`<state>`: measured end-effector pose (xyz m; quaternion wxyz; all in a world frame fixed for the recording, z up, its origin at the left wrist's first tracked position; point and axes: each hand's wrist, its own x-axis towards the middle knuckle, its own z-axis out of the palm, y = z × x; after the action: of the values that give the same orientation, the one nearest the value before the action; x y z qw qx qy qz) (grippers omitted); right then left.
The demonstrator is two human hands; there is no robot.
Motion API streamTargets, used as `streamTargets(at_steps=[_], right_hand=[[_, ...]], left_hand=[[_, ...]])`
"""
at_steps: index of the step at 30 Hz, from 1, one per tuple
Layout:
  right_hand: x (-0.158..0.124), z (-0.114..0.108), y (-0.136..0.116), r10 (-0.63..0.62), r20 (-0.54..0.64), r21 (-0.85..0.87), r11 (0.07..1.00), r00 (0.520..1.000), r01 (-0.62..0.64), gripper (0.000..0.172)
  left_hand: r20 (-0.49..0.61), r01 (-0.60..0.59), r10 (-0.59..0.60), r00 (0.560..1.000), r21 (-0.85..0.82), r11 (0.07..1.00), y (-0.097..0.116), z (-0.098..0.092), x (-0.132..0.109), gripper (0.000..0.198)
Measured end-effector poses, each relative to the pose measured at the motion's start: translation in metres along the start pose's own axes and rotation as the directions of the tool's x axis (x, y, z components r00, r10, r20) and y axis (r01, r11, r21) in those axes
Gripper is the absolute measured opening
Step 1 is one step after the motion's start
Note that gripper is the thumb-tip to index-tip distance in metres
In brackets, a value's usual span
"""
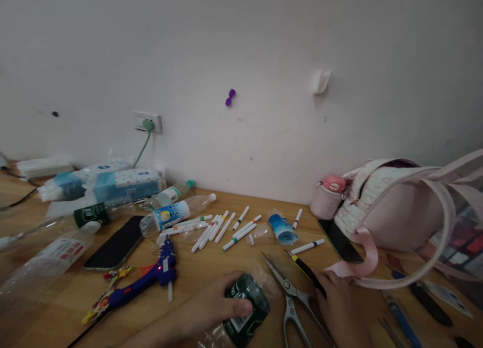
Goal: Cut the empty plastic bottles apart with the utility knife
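Note:
My left hand (221,300) is closed around a cut plastic bottle (245,308) with a dark green label, thumb pressed on its side. Clear plastic shows at both ends of the label. At the lower right my right hand (337,302) grips the black and yellow utility knife (306,268) by its handle, its tip pointing away to the left. Between my hands lie metal scissors (290,291), blades slightly apart. A blue hot glue gun (162,267) with a small red light rests left of my left hand. Behind lies a cut blue-labelled bottle piece (282,229).
Several white markers (211,232) are scattered mid-table. At left lie plastic bottles (49,255), a black phone (113,243) and tissue packs (126,184). At right stand a pink bag (392,212), with a strap reaching forward, and a pink cup (326,199); a second phone (339,242) and tools (402,318) lie nearby.

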<state>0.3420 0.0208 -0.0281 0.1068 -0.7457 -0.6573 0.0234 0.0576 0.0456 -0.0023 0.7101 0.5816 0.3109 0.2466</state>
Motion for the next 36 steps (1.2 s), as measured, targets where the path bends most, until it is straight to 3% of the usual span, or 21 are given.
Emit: streamTargets(at_steps=[6,11,14,16,19,21,23,25,31,36], right_hand=[[0.000,0.004,0.003,-0.015,-0.030,0.070,0.997,0.999,0.018,0.050],[0.000,0.007,0.004,-0.061,-0.097,0.196,0.977,0.993,0.080,0.039],[-0.009,0.003,-0.009,-0.103,-0.172,0.309,0.939,0.980,0.153,0.033],[-0.019,-0.002,-0.025,-0.116,-0.226,0.441,0.873,0.967,0.208,0.031],[-0.034,-0.011,-0.050,-0.120,-0.359,0.736,0.573,0.926,0.360,0.019],[-0.039,-0.017,-0.061,-0.218,-0.432,0.744,0.462,0.875,0.483,0.012],[-0.039,-0.020,-0.065,-0.333,-0.476,0.694,0.427,0.814,0.580,0.008],[-0.037,-0.019,-0.064,-0.393,-0.468,0.672,0.423,0.791,0.608,0.004],[-0.037,-0.005,-0.051,-0.360,-0.325,0.714,0.512,0.874,0.477,0.017],[-0.036,-0.007,-0.047,-0.285,-0.386,0.704,0.524,0.878,0.479,0.022]], left_hand=[[-0.053,0.035,-0.031,0.998,0.080,0.996,0.001,-0.001,0.001,0.073],[-0.084,0.028,-0.021,0.996,0.081,0.996,0.002,0.000,0.000,0.076],[-0.081,0.026,-0.020,0.997,0.080,0.996,0.001,0.001,-0.001,0.078],[-0.077,0.036,-0.027,0.997,0.117,0.992,0.002,0.002,-0.002,0.077],[-0.101,0.066,-0.039,0.994,0.277,0.959,0.008,0.007,-0.007,0.065],[-0.143,0.115,-0.060,0.988,0.419,0.901,0.016,0.012,-0.010,0.060],[-0.172,0.169,-0.090,0.981,0.523,0.835,0.025,0.018,-0.013,0.060],[-0.171,0.199,-0.122,0.978,0.574,0.794,0.032,0.024,-0.014,0.060],[-0.223,0.218,-0.096,0.970,0.629,0.746,0.035,0.029,-0.014,0.050],[-0.225,0.211,-0.090,0.970,0.602,0.770,0.040,0.026,-0.016,0.054]])
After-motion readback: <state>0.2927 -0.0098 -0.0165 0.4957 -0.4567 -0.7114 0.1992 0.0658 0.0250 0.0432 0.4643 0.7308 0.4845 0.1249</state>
